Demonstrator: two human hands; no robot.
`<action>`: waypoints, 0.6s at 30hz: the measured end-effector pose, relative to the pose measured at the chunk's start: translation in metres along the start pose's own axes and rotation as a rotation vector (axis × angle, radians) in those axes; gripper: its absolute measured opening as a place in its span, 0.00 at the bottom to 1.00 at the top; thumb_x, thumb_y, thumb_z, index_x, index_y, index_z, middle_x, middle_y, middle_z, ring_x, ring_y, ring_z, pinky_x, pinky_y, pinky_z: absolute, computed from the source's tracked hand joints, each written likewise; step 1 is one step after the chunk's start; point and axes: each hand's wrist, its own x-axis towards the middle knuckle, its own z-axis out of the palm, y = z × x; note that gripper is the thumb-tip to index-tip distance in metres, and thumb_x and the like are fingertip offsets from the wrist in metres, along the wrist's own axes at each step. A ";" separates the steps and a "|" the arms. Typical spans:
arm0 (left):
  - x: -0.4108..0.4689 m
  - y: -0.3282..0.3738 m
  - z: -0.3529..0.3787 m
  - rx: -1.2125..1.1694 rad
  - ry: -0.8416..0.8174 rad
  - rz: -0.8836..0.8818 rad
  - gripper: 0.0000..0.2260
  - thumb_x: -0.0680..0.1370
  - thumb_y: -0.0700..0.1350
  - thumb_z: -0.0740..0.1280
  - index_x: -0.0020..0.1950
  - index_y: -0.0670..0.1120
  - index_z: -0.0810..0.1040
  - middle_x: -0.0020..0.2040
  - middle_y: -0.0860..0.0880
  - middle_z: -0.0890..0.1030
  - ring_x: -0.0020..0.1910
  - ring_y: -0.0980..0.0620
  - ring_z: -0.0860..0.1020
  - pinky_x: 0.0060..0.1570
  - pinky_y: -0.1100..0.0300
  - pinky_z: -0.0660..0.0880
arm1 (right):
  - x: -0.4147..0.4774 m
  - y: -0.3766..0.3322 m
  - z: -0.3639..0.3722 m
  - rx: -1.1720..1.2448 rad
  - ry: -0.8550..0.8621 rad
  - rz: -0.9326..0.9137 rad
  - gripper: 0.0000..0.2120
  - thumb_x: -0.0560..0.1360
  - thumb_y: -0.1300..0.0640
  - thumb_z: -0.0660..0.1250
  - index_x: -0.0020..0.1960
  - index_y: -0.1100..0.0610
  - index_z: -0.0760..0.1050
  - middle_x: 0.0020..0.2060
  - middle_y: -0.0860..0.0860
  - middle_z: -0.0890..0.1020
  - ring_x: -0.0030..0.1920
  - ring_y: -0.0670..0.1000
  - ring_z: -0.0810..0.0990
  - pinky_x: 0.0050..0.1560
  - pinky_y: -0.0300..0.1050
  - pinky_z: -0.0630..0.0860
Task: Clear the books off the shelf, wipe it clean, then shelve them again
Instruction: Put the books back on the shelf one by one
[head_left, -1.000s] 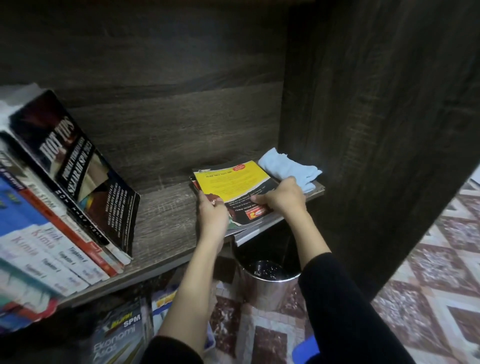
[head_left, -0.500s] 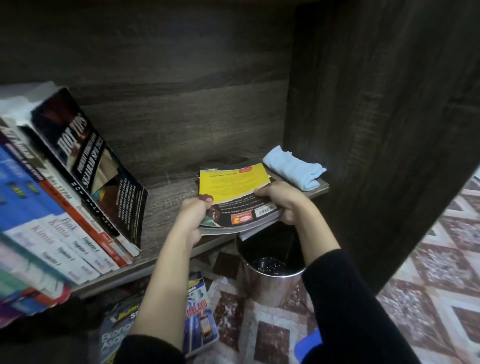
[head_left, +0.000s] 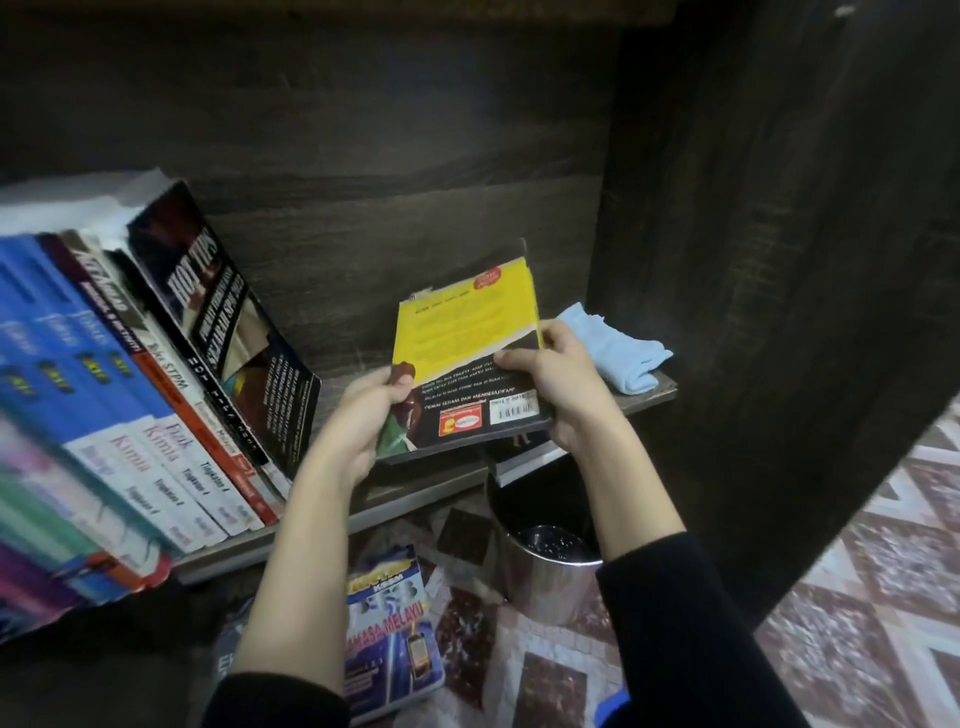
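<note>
Here, in the head view, both hands hold one paperback (head_left: 467, 358) with a yellow and black back cover, tilted up with its top edge toward the back panel, just above the right part of the wooden shelf (head_left: 426, 493). The left hand (head_left: 363, 415) grips the book's lower left corner, thumb on the cover and fingers curled underneath. The right hand (head_left: 561, 384) grips the right edge, thumb laid across the cover and fingers wrapped behind.

Under the raised paperback another book (head_left: 519, 457) lies flat, jutting over the shelf's front edge. A folded light blue cloth (head_left: 618, 353) lies at the shelf's far right end, just beside the right hand.

On the left, a row of schoolbooks (head_left: 130, 389) leans to the right, and a black HOT TIPS book (head_left: 223, 322) is the outermost of them. There is bare board between that row and the hands.

Below the shelf, a shiny metal bin (head_left: 545, 571) stands on the patterned tile floor (head_left: 857, 597), and a Bahasa Melayu book (head_left: 389, 634) lies flat beside it.
</note>
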 end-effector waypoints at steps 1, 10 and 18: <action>0.000 0.003 -0.004 -0.004 0.019 0.028 0.15 0.80 0.37 0.61 0.66 0.42 0.72 0.54 0.44 0.81 0.44 0.52 0.80 0.39 0.62 0.77 | -0.003 -0.001 0.004 -0.004 -0.006 -0.041 0.13 0.74 0.71 0.65 0.48 0.54 0.68 0.45 0.58 0.80 0.43 0.57 0.82 0.43 0.53 0.81; -0.049 0.066 -0.038 0.112 0.283 0.586 0.16 0.79 0.42 0.64 0.68 0.46 0.72 0.60 0.49 0.78 0.56 0.59 0.77 0.61 0.62 0.72 | -0.017 0.021 0.051 -0.287 0.055 -0.511 0.17 0.72 0.69 0.64 0.54 0.52 0.64 0.38 0.47 0.77 0.45 0.50 0.79 0.53 0.58 0.75; -0.084 0.069 -0.055 0.700 0.462 1.090 0.28 0.75 0.56 0.65 0.72 0.48 0.65 0.68 0.51 0.70 0.66 0.56 0.70 0.66 0.60 0.67 | -0.036 0.064 0.112 -0.402 -0.053 -0.650 0.17 0.76 0.64 0.60 0.63 0.55 0.61 0.44 0.60 0.79 0.46 0.64 0.77 0.46 0.57 0.74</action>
